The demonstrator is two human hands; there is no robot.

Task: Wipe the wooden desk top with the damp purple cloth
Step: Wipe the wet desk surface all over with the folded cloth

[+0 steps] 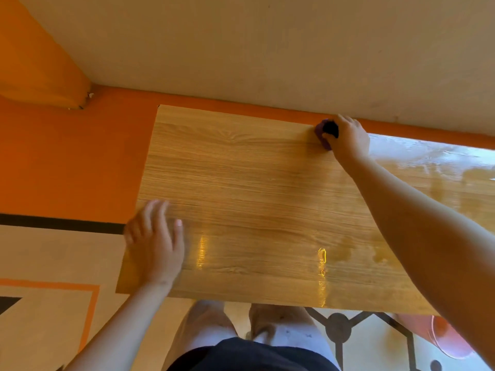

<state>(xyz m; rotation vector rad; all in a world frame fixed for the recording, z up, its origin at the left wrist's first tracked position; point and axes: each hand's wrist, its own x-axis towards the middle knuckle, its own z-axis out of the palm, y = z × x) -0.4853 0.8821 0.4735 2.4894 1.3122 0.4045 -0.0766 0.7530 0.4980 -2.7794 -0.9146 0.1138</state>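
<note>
The wooden desk top point(254, 188) fills the middle of the view, its far edge against the wall. My right hand point(348, 139) grips the bunched purple cloth point(322, 133) and holds it down on the desk at the far edge; only a small part of the cloth shows past my fingers. The desk surface to the right of that hand shines wet. My left hand point(154, 245) lies flat with fingers spread on the desk's near left corner, blurred.
An orange and cream wall point(241, 62) runs along the desk's far edge. A patterned floor point(53, 263) lies left and below. My legs point(241, 330) stand at the near edge. A pink bucket point(447, 338) sits under the desk at lower right.
</note>
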